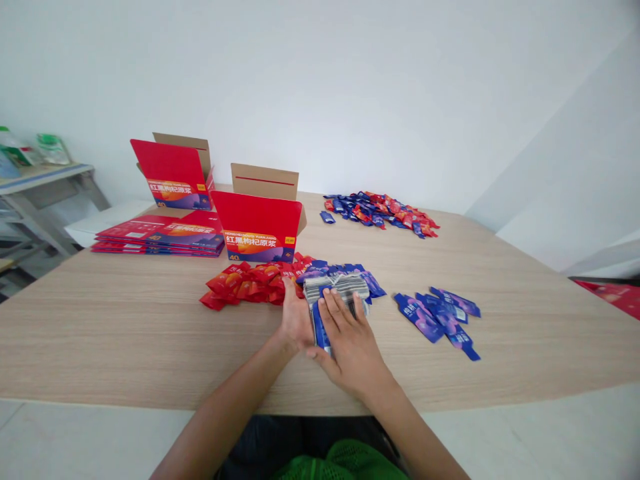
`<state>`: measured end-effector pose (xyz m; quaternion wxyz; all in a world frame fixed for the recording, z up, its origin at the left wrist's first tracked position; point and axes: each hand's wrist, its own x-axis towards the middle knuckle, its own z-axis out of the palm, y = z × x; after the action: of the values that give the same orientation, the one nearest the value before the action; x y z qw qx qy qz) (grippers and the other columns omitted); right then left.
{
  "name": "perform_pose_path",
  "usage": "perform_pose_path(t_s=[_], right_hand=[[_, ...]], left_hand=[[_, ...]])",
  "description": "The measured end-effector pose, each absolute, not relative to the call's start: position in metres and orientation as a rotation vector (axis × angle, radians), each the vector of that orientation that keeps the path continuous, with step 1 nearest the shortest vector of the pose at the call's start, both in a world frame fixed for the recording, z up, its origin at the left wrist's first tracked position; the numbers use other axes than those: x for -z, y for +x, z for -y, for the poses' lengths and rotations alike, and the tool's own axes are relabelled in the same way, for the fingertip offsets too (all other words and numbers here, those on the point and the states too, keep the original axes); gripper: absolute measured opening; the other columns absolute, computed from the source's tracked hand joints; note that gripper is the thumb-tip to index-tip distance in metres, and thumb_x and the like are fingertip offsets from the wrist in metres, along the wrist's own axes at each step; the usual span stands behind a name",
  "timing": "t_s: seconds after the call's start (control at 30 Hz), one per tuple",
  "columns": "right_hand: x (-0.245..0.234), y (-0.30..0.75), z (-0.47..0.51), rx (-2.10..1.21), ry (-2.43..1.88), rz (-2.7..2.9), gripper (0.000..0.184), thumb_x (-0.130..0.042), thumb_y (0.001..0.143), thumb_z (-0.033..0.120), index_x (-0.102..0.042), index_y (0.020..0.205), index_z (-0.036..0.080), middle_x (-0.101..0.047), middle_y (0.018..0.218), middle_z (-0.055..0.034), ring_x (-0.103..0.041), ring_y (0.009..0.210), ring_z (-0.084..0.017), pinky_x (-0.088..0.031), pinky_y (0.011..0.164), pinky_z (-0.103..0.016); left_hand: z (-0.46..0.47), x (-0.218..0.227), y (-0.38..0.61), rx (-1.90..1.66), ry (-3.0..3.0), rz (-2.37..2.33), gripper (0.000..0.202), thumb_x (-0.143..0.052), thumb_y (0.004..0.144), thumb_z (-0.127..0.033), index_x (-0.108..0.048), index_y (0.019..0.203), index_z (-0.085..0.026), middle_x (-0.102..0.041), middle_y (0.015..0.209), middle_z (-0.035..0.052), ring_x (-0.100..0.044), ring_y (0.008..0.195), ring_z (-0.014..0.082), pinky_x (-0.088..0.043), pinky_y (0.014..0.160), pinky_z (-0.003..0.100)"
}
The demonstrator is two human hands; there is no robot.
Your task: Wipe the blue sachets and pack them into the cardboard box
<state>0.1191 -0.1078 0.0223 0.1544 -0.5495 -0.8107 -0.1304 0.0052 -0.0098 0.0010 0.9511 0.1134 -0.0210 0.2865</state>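
Note:
A grey-and-white striped bundle [359, 285], which looks like folded paper with a pale tie across its top, lies at the table's near middle. A blue sachet [320, 327] shows at its left side, partly covered. My right hand [350, 340] rests flat on the bundle and sachet, fingers stretched forward. Along their left side stands my left hand [297, 320], open on edge with the thumb up; some of its fingers are hidden. Just behind are a row of red sachets [250, 283] and a cluster of blue sachets [373, 281]. Several loose blue sachets [425, 319] lie to the right.
Two open red cartons stand at the left, one nearer [260, 230] and one farther [173, 177]. Flattened cartons [160, 233] are stacked beside them. A mixed pile of red and blue sachets [380, 210] lies toward the wall. The table's front edge [150, 407] runs before me.

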Motion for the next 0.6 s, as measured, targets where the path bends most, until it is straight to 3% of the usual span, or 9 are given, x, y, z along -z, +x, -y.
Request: perform_pose_path(t_s=[0.17,0.37,0.5,0.6], right_hand=[[-0.028,0.123,0.092,0.411,-1.784,2.159,0.051,-0.041,0.103,0.028,-0.052,0.146,0.003,-0.046,0.156,-0.0223,-0.035,0.149,-0.037,-0.009,0.123,-0.067],[-0.028,0.134,0.071,0.399,-1.909,2.055,0.047,-0.037,0.105,0.027,-0.054,0.146,0.013,-0.049,0.155,-0.0193,-0.039,0.146,-0.040,-0.018,0.117,-0.073],[-0.024,0.137,0.074,0.293,-1.934,2.061,0.051,-0.032,0.107,0.034,-0.048,0.152,0.015,-0.043,0.159,-0.0179,-0.038,0.147,-0.038,-0.027,0.116,-0.070],[-0.020,0.134,0.083,0.361,-1.843,2.080,0.051,-0.036,0.106,0.037,-0.049,0.152,0.016,-0.043,0.160,-0.0171,-0.036,0.149,-0.038,-0.026,0.118,-0.067]], left_hand=[[0.017,0.004,0.009,-0.563,0.243,0.018,0.111,-0.010,0.082,-0.092,-0.050,0.149,-0.014,-0.063,0.140,0.0180,-0.054,0.137,0.0342,-0.031,0.119,0.049],[0.020,0.000,0.010,-0.522,0.236,0.004,0.111,-0.003,0.081,-0.090,-0.052,0.147,-0.015,-0.065,0.137,0.0176,-0.056,0.134,0.0347,-0.031,0.118,0.051],[0.016,0.004,0.009,-0.511,0.213,0.014,0.115,-0.005,0.078,-0.094,-0.054,0.146,-0.014,-0.066,0.135,0.0184,-0.058,0.132,0.0363,-0.033,0.117,0.052],[0.012,0.006,0.006,-0.527,0.210,0.015,0.118,-0.007,0.076,-0.095,-0.055,0.144,-0.012,-0.067,0.134,0.0193,-0.059,0.130,0.0369,-0.036,0.116,0.051]])
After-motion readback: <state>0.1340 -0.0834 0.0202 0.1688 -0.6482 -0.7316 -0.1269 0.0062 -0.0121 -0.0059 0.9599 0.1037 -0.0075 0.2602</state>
